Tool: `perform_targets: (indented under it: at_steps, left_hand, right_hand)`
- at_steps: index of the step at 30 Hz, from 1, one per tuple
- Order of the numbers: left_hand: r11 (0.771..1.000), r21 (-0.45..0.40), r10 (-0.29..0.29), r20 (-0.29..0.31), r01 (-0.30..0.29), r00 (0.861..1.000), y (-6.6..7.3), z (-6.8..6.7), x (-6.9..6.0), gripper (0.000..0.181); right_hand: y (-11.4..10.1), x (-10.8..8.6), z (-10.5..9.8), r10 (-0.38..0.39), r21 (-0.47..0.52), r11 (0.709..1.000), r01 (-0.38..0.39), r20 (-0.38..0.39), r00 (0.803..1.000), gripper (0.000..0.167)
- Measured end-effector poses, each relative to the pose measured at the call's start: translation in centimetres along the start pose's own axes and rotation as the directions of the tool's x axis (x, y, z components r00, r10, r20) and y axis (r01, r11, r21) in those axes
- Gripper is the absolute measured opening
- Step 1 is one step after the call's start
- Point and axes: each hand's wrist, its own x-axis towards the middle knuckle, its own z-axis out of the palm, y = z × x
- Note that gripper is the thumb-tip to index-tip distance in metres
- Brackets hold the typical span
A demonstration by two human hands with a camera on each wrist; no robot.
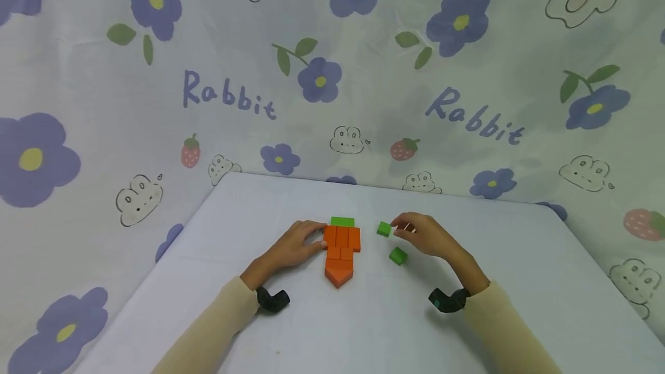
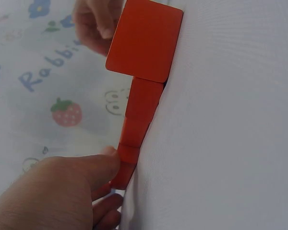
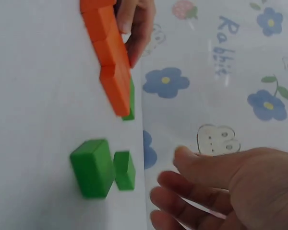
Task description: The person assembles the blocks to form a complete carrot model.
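Orange blocks (image 1: pixel 342 236) lie flat and touching on the white table, with a pointed orange block (image 1: pixel 339 273) at the near end. A green block (image 1: pixel 343 222) sits against their far edge. My left hand (image 1: pixel 295 245) rests at the left side of the orange blocks, thumb and fingertips touching them. My right hand (image 1: pixel 426 235) hovers just right of a small green block (image 1: pixel 384 229), holding nothing; its fingers are loosely bent. Nearer to me lies another green block (image 1: pixel 398 256). The right wrist view shows a gap between the right fingers (image 3: pixel 177 199) and both loose blocks.
The white table (image 1: pixel 208 281) carries the blocks. Behind it hangs a patterned cloth (image 1: pixel 358 97) with flowers, strawberries and rabbits. A dark wrist camera sits on the left wrist (image 1: pixel 272 300) and another on the right wrist (image 1: pixel 448 300).
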Motion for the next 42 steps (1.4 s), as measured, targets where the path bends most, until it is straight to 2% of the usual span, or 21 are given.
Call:
perform_targets:
  at_steps: [5, 11, 20, 30, 42]
  left_hand:
    - [1.000, 0.000, 0.009, -0.007, -0.009, 1.000, -0.1, 0.0, 0.1, 0.053]
    - [1.000, -0.006, -0.006, 0.000, 0.006, 1.000, -0.2, 0.1, 0.2, 0.055]
    - [1.000, -0.007, -0.006, 0.003, 0.006, 1.000, -0.2, 0.1, 0.1, 0.054]
    - [1.000, -0.007, -0.011, 0.002, 0.011, 1.000, -0.1, 0.1, 0.1, 0.054]
    - [1.000, -0.014, 0.006, -0.007, -0.006, 1.000, -0.3, 0.2, 0.1, 0.054]
  right_hand:
    - [2.2, -2.2, 0.4, -0.096, 0.043, 0.995, 0.093, 0.095, 0.991, 0.029]
    - [4.1, -2.8, 1.4, -0.123, 0.069, 0.991, 0.114, 0.162, 0.979, 0.039]
    - [4.4, -2.7, 2.0, -0.133, 0.075, 0.989, 0.125, 0.126, 0.983, 0.029]
    - [5.2, -2.7, 2.1, -0.087, 0.118, 0.990, 0.071, 0.132, 0.988, 0.033]
    - [5.1, -2.8, 2.0, -0.079, 0.129, 0.990, 0.062, 0.130, 0.988, 0.032]
